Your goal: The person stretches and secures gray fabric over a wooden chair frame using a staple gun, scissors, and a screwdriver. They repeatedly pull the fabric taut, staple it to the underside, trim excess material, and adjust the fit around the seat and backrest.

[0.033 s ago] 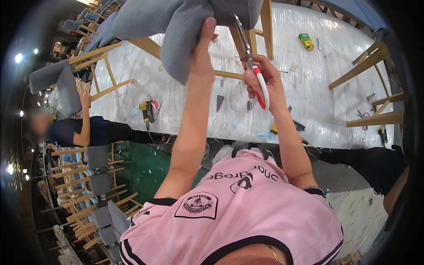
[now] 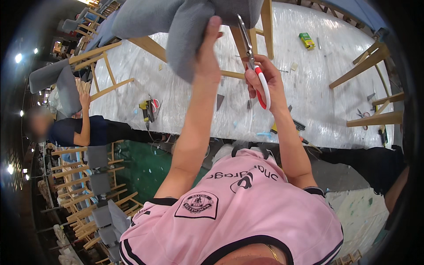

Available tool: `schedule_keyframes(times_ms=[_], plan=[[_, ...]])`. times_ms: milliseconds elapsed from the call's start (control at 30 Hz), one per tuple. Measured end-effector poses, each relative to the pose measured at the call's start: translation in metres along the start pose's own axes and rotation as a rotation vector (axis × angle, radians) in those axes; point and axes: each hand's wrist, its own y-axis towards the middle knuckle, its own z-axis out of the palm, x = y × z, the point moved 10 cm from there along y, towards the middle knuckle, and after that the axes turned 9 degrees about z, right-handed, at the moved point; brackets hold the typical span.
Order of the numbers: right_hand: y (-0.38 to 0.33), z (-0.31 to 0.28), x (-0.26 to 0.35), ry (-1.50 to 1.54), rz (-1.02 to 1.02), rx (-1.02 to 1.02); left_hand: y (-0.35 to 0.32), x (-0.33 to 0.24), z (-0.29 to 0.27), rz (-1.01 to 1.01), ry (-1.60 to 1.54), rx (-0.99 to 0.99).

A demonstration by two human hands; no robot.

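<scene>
A grey upholstered chair (image 2: 145, 17) with pale wooden legs lies on its side at the top of the view. Its grey padded piece (image 2: 183, 48) hangs down toward me, with my left hand (image 2: 208, 55) gripping its right side. The thumb lies along the grey fabric, one fingertip shows to the right, and the other fingers are mostly hidden. In my right hand (image 2: 267, 81) are scissors (image 2: 264, 88) with red and white handles. Their metal blades point up toward the chair, close to a wooden leg, and look nearly closed.
Plastic film covers the worktable (image 2: 185, 110). On it lie a staple gun (image 2: 145, 110), a green and yellow box (image 2: 305, 41) and more scissors (image 2: 363, 114). Chair legs (image 2: 362, 66) stand at right. A co-worker (image 2: 84, 128) handles another chair (image 2: 66, 84) at left. Stacked chairs (image 2: 98, 183) stand behind.
My left hand and the lower end of the padded piece have shifted slightly right. The scissors in my right hand have moved a little to the right too.
</scene>
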Motion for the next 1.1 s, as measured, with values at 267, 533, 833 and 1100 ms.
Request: schedule_keyframes(times_ms=[267, 533, 833, 1100], plan=[[-0.013, -0.008, -0.004, 0.014, -0.005, 0.032, 0.002, 0.005, -0.018, -0.233, -0.058, -0.035], [-0.008, -0.004, -0.010, 0.038, 0.048, 0.082, -0.003, -0.010, -0.005, -0.010, -0.098, -0.109], [-0.010, -0.007, -0.018, 0.084, 0.107, 0.108, -0.007, -0.029, -0.004, 0.217, 0.220, -0.113], [-0.007, -0.002, -0.012, 0.079, 0.084, 0.148, -0.002, -0.004, 0.019, 0.259, 0.596, 0.041]])
